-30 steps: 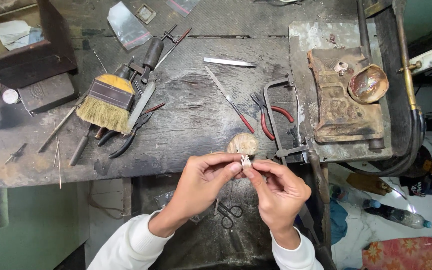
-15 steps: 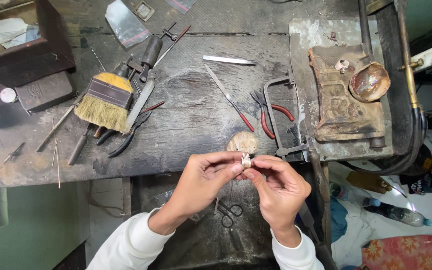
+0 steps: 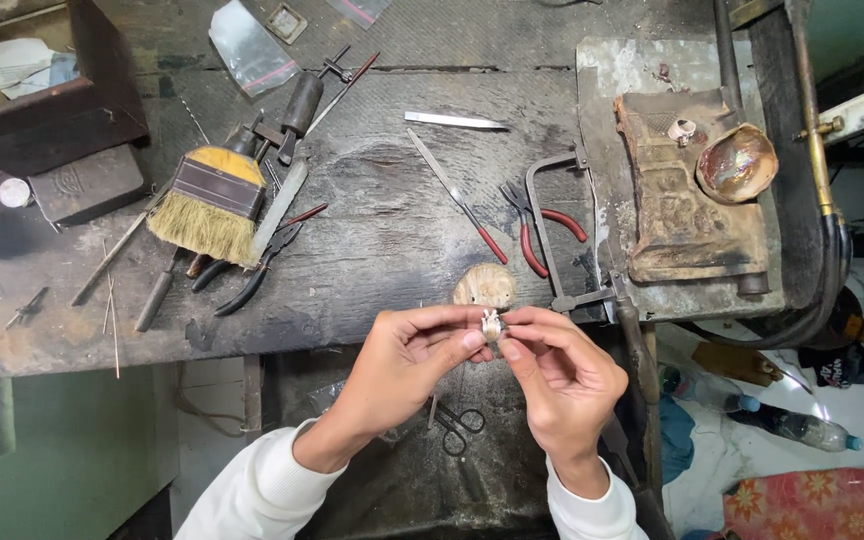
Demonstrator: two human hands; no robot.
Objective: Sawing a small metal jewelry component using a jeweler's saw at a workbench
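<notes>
The left hand [image 3: 407, 358] and right hand [image 3: 560, 372] meet at the near edge of the dark surface [image 3: 372, 230], each grip pinching the same small silvery piece [image 3: 492, 324], too tiny and too covered by fingertips to make out. Below them a pair of scissors [image 3: 457, 420] lies half hidden in shadow. Farther off lie red-handled pliers [image 3: 537, 225] and a brush [image 3: 207, 205]; a wooden box [image 3: 47, 85], cut off at the corner, holds crumpled paper [image 3: 17, 62].
</notes>
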